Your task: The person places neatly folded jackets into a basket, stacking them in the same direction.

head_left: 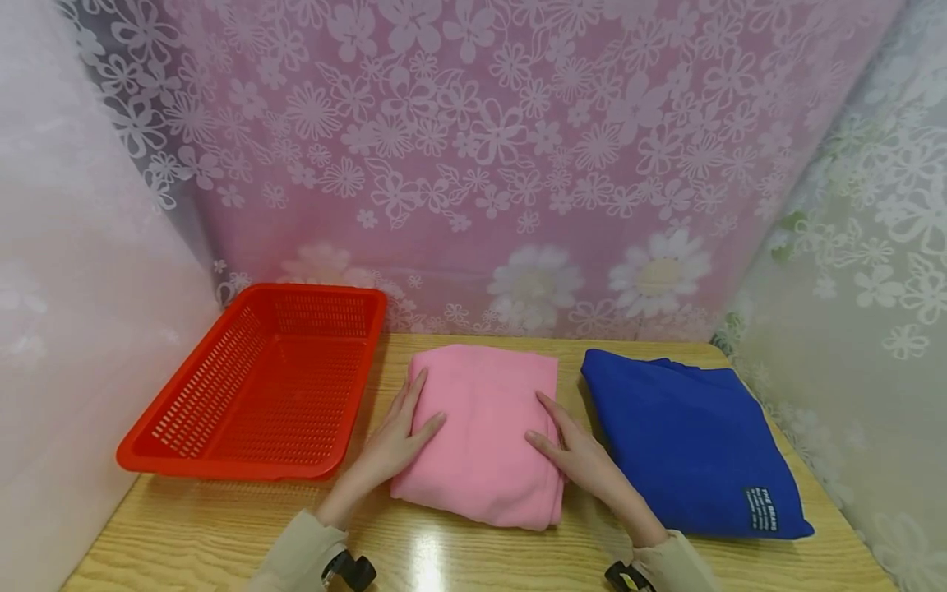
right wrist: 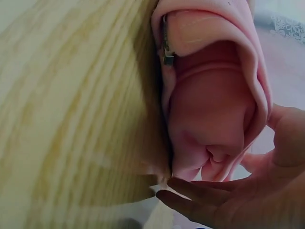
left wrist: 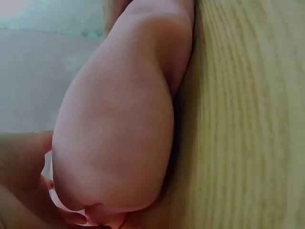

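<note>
A folded pink garment (head_left: 477,432) lies on the table between both hands. My left hand (head_left: 395,440) rests along its left side, the thumb over the top and the fingers stretched out toward the back corner. On the opposite side my right hand (head_left: 584,456) touches the edge, its thumb and fingers extended over the cloth. In the right wrist view, the pink garment (right wrist: 209,100) shows layered folds and a small metal zip piece (right wrist: 167,55), with the fingers (right wrist: 205,195) lying fairly straight beside it. Its rounded fold (left wrist: 116,109) fills the left wrist view.
An empty red plastic basket (head_left: 281,395) stands to the left on the wooden table (head_left: 414,559). To the right lies a folded blue garment (head_left: 688,444) with a dark printed label (head_left: 762,508). Flowered curtains (head_left: 481,164) enclose the back and sides.
</note>
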A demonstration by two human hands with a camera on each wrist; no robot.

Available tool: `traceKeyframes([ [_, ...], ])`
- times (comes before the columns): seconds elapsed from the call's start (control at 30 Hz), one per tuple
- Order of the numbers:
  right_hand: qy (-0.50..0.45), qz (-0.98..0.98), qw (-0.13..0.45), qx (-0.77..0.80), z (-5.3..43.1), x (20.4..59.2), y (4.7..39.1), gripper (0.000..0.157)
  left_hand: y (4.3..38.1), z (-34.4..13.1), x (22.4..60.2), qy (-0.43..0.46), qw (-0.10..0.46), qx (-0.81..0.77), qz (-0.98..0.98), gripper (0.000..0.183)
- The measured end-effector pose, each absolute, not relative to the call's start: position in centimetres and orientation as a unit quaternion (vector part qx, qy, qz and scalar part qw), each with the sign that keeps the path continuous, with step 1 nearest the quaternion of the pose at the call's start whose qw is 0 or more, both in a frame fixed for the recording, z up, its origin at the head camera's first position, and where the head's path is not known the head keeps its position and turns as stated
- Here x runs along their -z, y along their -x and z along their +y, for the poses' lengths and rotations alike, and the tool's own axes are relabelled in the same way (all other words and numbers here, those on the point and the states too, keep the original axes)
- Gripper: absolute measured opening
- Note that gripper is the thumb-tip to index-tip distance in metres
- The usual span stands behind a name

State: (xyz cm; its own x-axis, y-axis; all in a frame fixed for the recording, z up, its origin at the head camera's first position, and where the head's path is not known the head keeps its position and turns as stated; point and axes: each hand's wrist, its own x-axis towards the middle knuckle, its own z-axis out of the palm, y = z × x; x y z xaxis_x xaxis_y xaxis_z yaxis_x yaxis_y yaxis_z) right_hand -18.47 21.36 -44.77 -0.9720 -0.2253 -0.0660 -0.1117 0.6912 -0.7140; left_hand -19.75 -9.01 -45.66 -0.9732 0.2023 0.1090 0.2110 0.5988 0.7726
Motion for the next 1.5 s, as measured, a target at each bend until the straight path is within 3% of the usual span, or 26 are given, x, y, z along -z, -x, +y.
traceKeyframes([
  [0.27,0.078,0.903,0.091,0.413,21.5,45.1,18.6,0.077,19.7,-9.9,46.5,0.1,-0.017,0.512,-0.853,0.084],
  [0.57,0.045,0.829,0.14,0.539,21.6,45.3,18.7,0.076,19.5,-10.6,46.9,0.029,-0.108,0.628,-0.77,0.086],
  [1.5,0.008,0.668,0.23,0.708,21.6,45.1,18.9,0.077,20.0,-11.0,47.2,0.022,-0.138,0.67,-0.729,0.084],
])
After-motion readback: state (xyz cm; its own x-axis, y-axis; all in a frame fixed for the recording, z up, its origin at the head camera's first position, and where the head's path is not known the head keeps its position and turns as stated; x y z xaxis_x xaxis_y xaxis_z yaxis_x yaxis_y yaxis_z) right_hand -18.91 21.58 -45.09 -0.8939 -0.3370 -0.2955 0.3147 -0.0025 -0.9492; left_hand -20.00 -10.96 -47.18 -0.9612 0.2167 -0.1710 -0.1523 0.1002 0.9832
